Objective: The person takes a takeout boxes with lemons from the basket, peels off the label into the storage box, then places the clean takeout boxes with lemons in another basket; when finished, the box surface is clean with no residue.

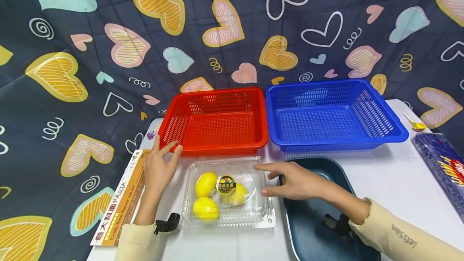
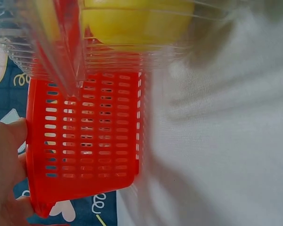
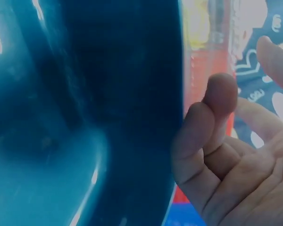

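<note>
My left hand (image 1: 159, 168) is at the near left corner of a red basket (image 1: 214, 152), thumb and fingers spread apart. In the left wrist view its fingertips lie right at the basket's rim. A clear plastic box (image 1: 253, 216) with a round fruit label holds three yellow lemons (image 1: 206, 208), one of them partly under the label. My right hand (image 1: 295, 180) hovers by the box's right side, thumb and forefinger apart with nothing between them. The right wrist view shows its other fingers loosely curled beside the wall of a dark teal tub (image 3: 132, 94).
A blue basket (image 1: 337, 142) stands right of the red one. On the left lies a pasta box (image 1: 121, 200), with a purple lollipop (image 1: 150, 135) behind it. A dark blue packet (image 1: 440, 164) and a yellow lollipop (image 1: 418, 126) lie at the right. A heart-patterned cloth (image 1: 232, 23) hangs behind.
</note>
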The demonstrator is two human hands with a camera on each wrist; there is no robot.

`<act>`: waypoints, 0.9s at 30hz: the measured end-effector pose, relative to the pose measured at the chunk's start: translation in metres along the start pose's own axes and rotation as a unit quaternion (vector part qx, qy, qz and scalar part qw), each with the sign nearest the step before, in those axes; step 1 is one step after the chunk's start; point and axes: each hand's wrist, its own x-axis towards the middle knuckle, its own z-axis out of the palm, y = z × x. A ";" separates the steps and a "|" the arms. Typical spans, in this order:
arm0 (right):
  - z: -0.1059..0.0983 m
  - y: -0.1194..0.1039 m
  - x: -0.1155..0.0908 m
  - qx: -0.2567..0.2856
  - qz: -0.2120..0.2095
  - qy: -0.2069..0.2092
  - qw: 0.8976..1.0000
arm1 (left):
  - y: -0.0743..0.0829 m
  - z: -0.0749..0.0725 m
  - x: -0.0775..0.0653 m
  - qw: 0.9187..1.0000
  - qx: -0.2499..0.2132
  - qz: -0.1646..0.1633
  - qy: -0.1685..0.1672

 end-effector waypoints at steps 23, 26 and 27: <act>-0.041 0.016 -0.014 0.055 0.033 0.110 0.992 | 0.004 -0.026 -0.006 0.995 -0.051 0.044 -0.074; -0.040 0.016 -0.012 0.050 0.018 0.122 0.991 | 0.012 -0.032 -0.011 0.992 -0.062 0.087 -0.074; -0.040 0.017 -0.012 0.049 0.014 0.124 0.991 | 0.015 -0.034 -0.012 0.990 -0.063 0.100 -0.076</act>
